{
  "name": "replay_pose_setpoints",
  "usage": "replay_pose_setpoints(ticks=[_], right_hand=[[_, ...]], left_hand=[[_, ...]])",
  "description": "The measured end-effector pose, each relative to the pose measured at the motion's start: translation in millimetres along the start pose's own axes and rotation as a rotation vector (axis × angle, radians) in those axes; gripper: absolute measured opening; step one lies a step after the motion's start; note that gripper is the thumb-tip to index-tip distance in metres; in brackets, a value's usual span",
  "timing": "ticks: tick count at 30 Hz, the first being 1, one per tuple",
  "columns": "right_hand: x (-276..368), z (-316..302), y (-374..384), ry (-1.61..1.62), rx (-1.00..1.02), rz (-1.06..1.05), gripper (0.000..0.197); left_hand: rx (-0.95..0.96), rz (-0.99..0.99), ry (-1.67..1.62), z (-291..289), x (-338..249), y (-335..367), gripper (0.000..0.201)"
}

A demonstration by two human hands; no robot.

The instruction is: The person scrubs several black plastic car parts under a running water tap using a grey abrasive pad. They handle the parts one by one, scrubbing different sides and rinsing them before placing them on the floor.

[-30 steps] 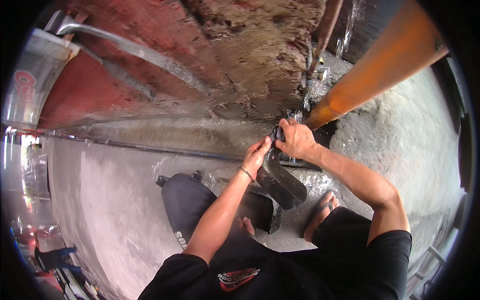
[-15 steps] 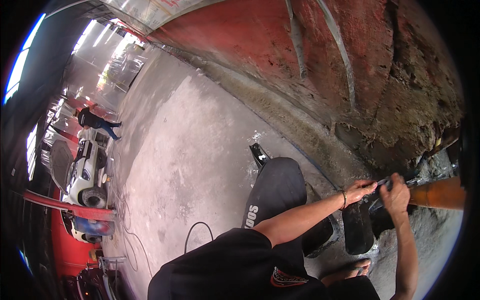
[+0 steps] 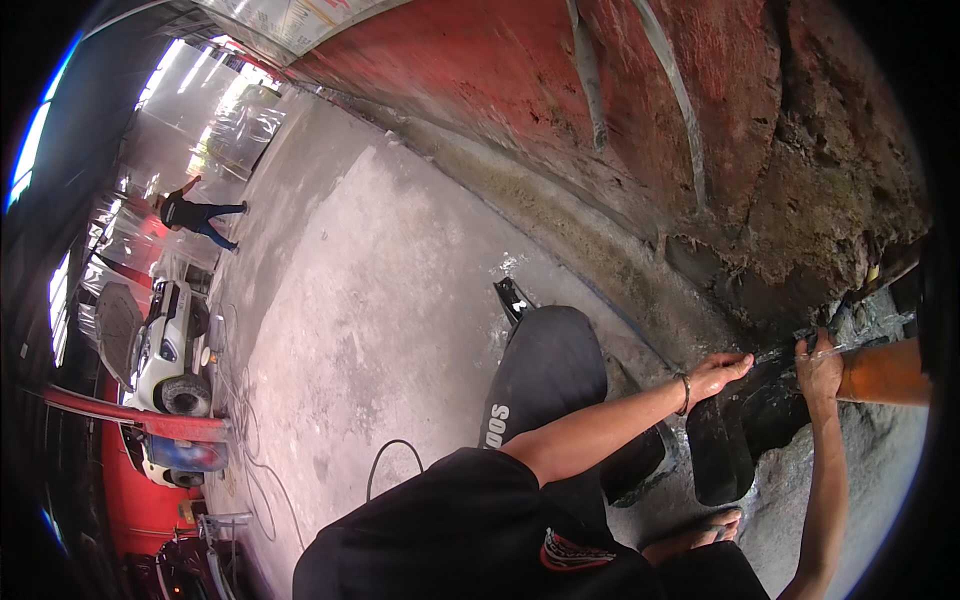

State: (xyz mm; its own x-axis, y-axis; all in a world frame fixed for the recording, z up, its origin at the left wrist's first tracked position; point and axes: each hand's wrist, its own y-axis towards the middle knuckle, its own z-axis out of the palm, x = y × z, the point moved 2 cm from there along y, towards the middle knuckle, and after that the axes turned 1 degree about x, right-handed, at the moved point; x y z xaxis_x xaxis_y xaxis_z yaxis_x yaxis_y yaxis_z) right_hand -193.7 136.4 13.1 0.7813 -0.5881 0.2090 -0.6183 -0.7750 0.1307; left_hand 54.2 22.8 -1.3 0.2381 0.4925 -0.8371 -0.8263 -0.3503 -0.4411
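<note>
Near the foot of the wall, my left hand [image 3: 722, 374] has its fingers pressed together. Whatever lies in its pinch is too small or hidden to make out. Farther right, beside the end of an orange pipe [image 3: 885, 372], my right hand [image 3: 820, 370] is bent with closed fingers at a wet, shiny patch [image 3: 868, 335]; its grip is partly hidden. Just below my left hand stands a long black rounded piece [image 3: 722, 458]. Another black piece [image 3: 778, 408] lies between the hands. A bare foot [image 3: 705, 535] shows below them.
A red, crumbling wall [image 3: 690, 90] runs along the right, with a gutter [image 3: 520, 200] at its base. A black part [image 3: 514, 300] lies by my knee. A hose [image 3: 265, 470] crosses the floor near a white car [image 3: 165, 350] with its hood raised. A person [image 3: 195, 215] walks farther off.
My hands have drawn apart; the right moved right toward the pipe. The small greyish thing between them no longer shows there. The person in the distance has changed stride and moved slightly.
</note>
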Motion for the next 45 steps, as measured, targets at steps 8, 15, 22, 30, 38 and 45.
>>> replay_pose_setpoints(ticks=[8,15,22,30,38,45], right_hand=[[112,-28,-28,0.152,0.261,-0.241,0.037],[53,8,-22,-0.044,0.064,-0.173,0.041],[37,9,-13,-0.002,-0.2,-0.285,0.033],[41,4,2,0.056,0.102,-0.057,0.044],[14,7,-32,0.583,0.472,0.131,0.059],[9,-37,-52,0.501,0.516,0.009,0.043]], left_hand=[[0.008,0.026,-0.059,-31,30,-2,0.047],[0.055,-0.009,-0.017,-22,9,1,0.053],[0.048,0.064,-0.088,-18,6,6,0.051],[0.028,-0.012,-0.06,-37,-7,-20,0.055],[0.213,-0.089,0.196,-62,-20,-31,0.063],[0.365,-0.147,0.424,-55,-14,-21,0.066]])
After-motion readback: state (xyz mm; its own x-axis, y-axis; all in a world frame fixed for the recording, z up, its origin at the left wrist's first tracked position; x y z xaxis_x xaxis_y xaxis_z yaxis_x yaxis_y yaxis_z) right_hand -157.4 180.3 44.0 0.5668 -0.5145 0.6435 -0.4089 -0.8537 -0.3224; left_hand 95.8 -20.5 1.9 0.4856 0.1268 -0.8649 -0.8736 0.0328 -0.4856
